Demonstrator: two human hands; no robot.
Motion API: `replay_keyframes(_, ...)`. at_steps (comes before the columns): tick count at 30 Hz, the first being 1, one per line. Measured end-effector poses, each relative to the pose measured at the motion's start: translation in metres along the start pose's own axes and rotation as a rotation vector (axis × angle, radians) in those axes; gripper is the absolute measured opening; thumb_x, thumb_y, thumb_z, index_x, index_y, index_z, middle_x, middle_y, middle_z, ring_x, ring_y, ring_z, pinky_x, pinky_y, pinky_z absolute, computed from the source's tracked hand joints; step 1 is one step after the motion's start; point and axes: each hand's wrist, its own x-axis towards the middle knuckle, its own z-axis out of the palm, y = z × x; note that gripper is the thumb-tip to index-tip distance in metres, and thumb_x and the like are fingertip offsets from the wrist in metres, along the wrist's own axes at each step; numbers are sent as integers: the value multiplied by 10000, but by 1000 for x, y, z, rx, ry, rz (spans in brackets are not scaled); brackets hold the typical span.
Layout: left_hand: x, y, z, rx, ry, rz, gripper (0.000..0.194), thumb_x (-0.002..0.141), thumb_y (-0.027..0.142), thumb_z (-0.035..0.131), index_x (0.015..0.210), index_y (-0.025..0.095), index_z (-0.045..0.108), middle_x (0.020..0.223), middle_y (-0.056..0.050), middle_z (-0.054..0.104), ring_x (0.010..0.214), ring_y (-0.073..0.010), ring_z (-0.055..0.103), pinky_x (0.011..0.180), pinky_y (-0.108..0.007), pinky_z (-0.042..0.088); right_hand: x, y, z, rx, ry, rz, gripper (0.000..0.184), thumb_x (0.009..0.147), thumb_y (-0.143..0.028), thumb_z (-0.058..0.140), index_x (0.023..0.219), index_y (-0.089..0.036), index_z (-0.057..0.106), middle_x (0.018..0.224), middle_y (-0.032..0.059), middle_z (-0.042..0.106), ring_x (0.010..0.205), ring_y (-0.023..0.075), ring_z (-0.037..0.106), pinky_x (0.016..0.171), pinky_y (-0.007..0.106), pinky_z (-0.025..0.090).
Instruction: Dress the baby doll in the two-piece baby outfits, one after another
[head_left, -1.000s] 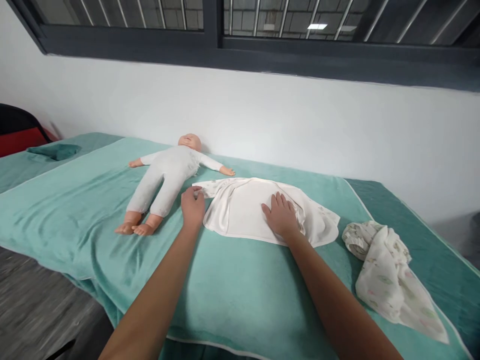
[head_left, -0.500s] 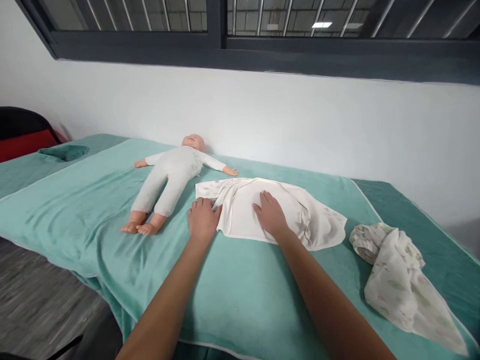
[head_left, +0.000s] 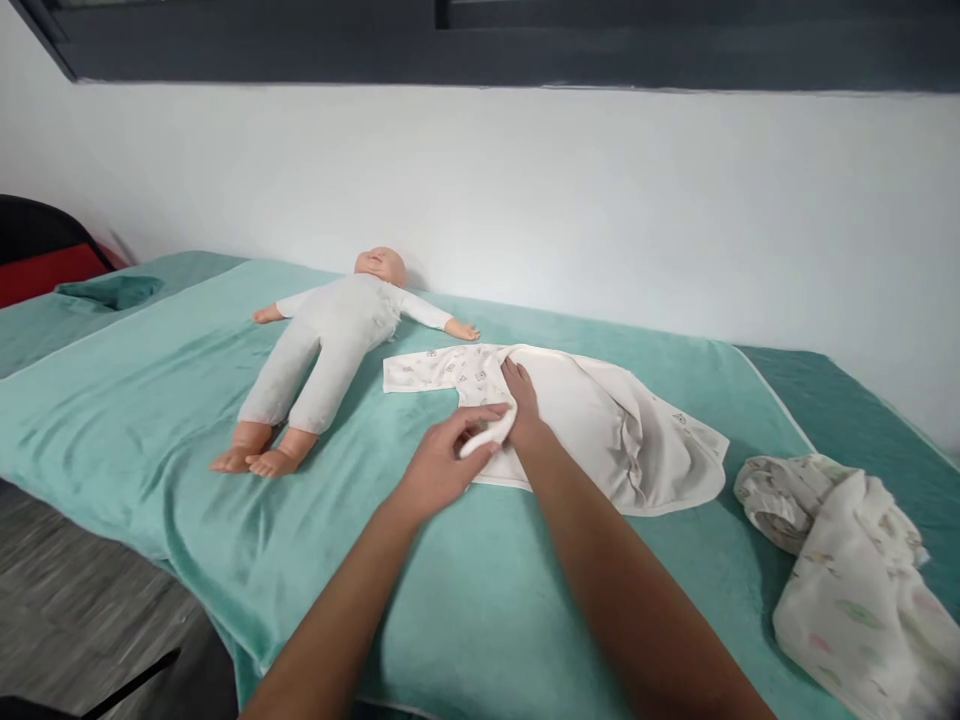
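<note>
A white baby shirt (head_left: 574, 405) with small prints lies spread on the green cover, one sleeve stretched out to the left. My left hand (head_left: 442, 462) pinches the shirt's front edge between thumb and fingers, holding it raised in a fold. Close beside it, my right hand (head_left: 527, 408) rests on the shirt with its fingers stretched out; the raised fold hides part of that hand. Left of the shirt a baby doll (head_left: 349, 310) in a white bodysuit lies on its back, arms spread and feet toward me.
On the right lies a crumpled white cloth (head_left: 847, 560) with leaf prints. The green cover (head_left: 300, 590) drapes over the bed's front edge. A white wall (head_left: 600, 210) stands behind, under a dark window frame (head_left: 480, 50). A black and red object (head_left: 49, 260) is at the far left.
My left hand has moved right from the bed cover and taken hold of the shirt's edge, lifting it back and showing printed fabric. My right hand has slid slightly left. The view has tilted down.
</note>
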Motion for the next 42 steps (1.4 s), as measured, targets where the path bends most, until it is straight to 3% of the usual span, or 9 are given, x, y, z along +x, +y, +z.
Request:
replay_keyframes(4, -11, 6, 7, 233, -179, 37, 420, 902, 267, 619, 1318, 326, 604, 1211, -35, 704, 1035, -201, 654, 890, -349, 514, 1, 16, -8, 54, 36, 142, 463, 970, -184, 424, 1417, -159, 543, 1604, 162, 407, 1512, 284, 314, 1203, 433, 259)
replay_keyframes(10, -18, -3, 11, 606, -203, 280, 293, 904, 165, 558, 1166, 231, 672, 1098, -59, 711, 1000, -228, 623, 888, -388, 507, -10, 20, -31, 210, 185, 234, 419, 1041, -351, 258, 1165, -176, 617, 1307, 124, 641, 1190, 219, 596, 1024, 334, 445)
replay_keyframes(14, -22, -5, 13, 752, -171, 324, 238, 961, 224, 515, 1085, 223, 718, 965, -61, 698, 893, -220, 611, 810, -376, 504, -18, 5, -33, 287, 126, 165, 368, 924, -581, 505, 999, -235, 603, 1141, 54, 669, 972, 212, 647, 856, 336, 497)
replay_keyframes(19, -24, -5, 13, 689, -133, 278, 296, 1011, 300, 454, 1131, 275, 723, 902, -39, 676, 832, -185, 634, 728, -321, 471, -20, 0, -31, 282, 69, 283, 177, 817, -291, 630, 975, -212, 622, 1116, 128, 679, 1039, 319, 638, 896, 422, 472)
replay_keyframes(25, -20, -2, 6, 441, 208, -39, 293, 977, 392, 492, 773, 216, 609, 662, 11, 555, 633, -158, 519, 600, -289, 385, -9, 16, -30, 617, 137, 362, 286, 891, -274, 458, 1112, -198, 623, 1072, 102, 737, 975, 258, 694, 831, 359, 537)
replay_keyframes(28, -20, -4, 1, 330, 524, -247, 200, 933, 378, 550, 817, 217, 575, 652, 36, 529, 615, -154, 489, 575, -280, 376, -5, 14, -29, 817, 136, 301, 396, 942, -310, 398, 1286, -186, 550, 1173, 89, 739, 979, 195, 717, 803, 301, 565)
replay_keyframes(31, -23, -8, -2, 274, 756, -321, 98, 905, 314, 572, 939, 222, 576, 805, 17, 616, 732, -172, 560, 661, -297, 435, -7, 9, -28, 1022, 112, 184, 342, 934, -312, 472, 1234, -202, 594, 1240, 80, 727, 1089, 185, 697, 887, 304, 560)
replay_keyframes(36, -28, -12, -4, 285, 835, -292, 98, 912, 309, 558, 964, 226, 553, 912, -5, 619, 827, -185, 579, 742, -324, 465, -10, 3, -21, 1278, -12, -29, 266, 878, -328, 622, 1105, -203, 680, 1253, 87, 719, 1178, 211, 655, 1030, 376, 502)
replay_keyframes(42, -23, -12, -15, 327, 761, -181, 197, 861, 255, 593, 1049, 232, 538, 944, -14, 592, 915, -193, 587, 830, -334, 500, -11, 0, -9, 944, 59, -152, 428, 863, -78, 458, 1211, -241, 646, 1396, 24, 637, 1323, 168, 550, 1153, 382, 388)
